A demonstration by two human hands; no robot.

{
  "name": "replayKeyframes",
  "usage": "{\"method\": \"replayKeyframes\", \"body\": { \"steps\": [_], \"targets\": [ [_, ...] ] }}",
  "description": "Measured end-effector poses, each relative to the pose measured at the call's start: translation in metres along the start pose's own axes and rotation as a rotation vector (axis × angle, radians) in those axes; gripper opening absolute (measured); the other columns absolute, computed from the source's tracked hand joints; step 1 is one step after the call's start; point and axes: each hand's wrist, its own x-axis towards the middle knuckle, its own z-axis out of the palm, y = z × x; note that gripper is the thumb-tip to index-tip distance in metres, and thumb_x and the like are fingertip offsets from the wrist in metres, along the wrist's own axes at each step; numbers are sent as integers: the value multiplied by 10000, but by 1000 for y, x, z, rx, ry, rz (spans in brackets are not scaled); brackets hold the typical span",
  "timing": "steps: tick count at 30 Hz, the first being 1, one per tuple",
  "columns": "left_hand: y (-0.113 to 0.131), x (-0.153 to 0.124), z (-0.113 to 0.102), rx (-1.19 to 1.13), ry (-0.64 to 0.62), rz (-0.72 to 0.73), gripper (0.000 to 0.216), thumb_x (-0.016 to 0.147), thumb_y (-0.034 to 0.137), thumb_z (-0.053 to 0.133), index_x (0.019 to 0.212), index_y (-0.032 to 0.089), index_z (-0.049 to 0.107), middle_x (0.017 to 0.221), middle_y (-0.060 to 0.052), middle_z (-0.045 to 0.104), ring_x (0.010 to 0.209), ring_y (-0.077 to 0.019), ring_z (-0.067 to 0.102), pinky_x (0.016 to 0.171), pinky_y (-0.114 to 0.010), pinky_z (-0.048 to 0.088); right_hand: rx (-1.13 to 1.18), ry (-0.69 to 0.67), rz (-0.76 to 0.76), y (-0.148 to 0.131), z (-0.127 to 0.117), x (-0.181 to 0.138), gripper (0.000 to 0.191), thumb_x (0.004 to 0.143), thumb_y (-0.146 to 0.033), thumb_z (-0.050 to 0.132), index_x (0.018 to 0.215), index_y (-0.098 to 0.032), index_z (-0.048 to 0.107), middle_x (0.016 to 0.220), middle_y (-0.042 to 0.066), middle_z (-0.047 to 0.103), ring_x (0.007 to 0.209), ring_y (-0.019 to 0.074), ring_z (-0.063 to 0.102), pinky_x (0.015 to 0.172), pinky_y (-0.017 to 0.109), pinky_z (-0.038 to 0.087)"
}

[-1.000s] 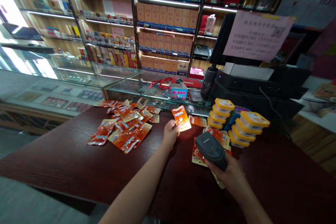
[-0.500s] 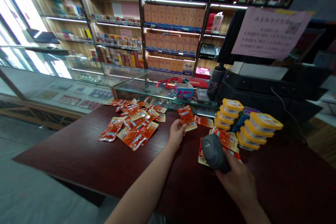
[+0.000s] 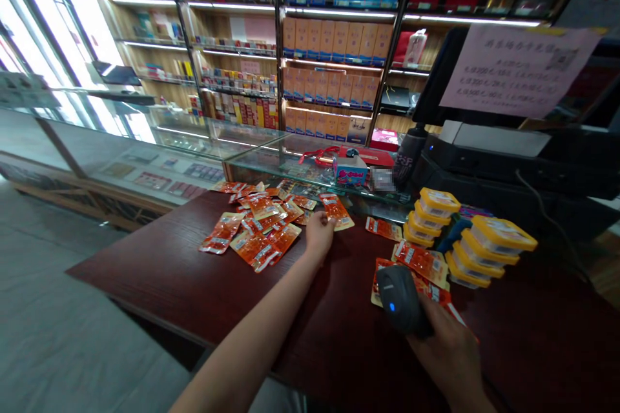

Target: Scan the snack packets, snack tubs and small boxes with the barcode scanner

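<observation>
"Which hand has the packet?"

"The left hand [image 3: 320, 232], fingers curled nearly closed, pinches a flat, glossy orange packet with a cream end [image 3: 338, 211] by its near-left edge. The packet extends just beyond the fingertips, over the dark brown wooden counter [image 3: 169, 277]; whether it touches the wood, I can't tell from here."

"And the right?"

"The right hand [image 3: 443, 339], wrapped around the handle, grips a dark grey, rounded plastic scanner [image 3: 401, 297] showing a blue light. Beyond that hand lie more orange packets [image 3: 423, 263], and farther out stand stacks of yellow-lidded plastic tubs [image 3: 494, 248]."

"What's left of the left hand?"

"A loose, overlapping pile of similar orange packets [image 3: 265, 222], just beside it."

"How would one handle?"

"Light and pliable, I'd judge, with a slick skin that could slip under a loose pinch. It looks hard to break, though squeezing the filled middle might crease it. The flat margin appears the best place to hold, leaving the printed face uncovered."
</observation>
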Motion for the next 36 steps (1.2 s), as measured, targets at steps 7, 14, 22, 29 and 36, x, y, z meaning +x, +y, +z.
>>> {"method": "replayKeyframes", "body": {
  "steps": [7, 14, 22, 29, 36],
  "targets": [
    [20, 12, -97, 610, 246, 17, 174, 786, 275, 534, 857, 174, 655, 836, -53, 684, 804, -200, 616, 736, -294, 440, -55, 7, -15, 3, 2, 0, 338, 810, -286, 503, 1123, -175, 564, 953, 93, 721, 795, 230, 693, 667, 313, 518],
    [22, -4, -137, 998, 476, -129, 293, 843, 325, 473, 1027, 172, 642, 966, -138, 668, 947, -314, 589, 792, -410, 436, -115, 42, -147, 13, 8, -2, 391, 786, -310, 546, 1143, -152, 537, 922, 95, 728, 758, 221, 703, 629, 291, 536],
    [20, -8, -131, 1125, 503, -154, 403, 808, 292, 523, 1183, 144, 536, 1184, -190, 530, 1114, -359, 453, 874, -475, 393, -74, 52, -81, 3, 3, 0, 349, 851, -325, 477, 1148, -152, 539, 928, 108, 722, 767, 231, 696, 651, 315, 520],
    [25, -15, -113, 1067, 401, 61, 369, 825, 258, 501, 1185, 191, 539, 1249, -151, 454, 1185, -332, 391, 966, -494, 336, -32, -38, 56, -3, -1, 3, 334, 810, -284, 517, 1128, -186, 547, 983, 87, 715, 817, 237, 688, 677, 323, 512],
    [35, -32, -59, 971, 40, 400, 301, 837, 223, 490, 1126, 225, 573, 1208, -114, 493, 1161, -294, 422, 1010, -454, 324, -39, -125, 153, -11, -12, 14, 315, 807, -260, 508, 1103, -187, 585, 1000, 84, 713, 858, 232, 679, 719, 333, 498]
  ]
}}
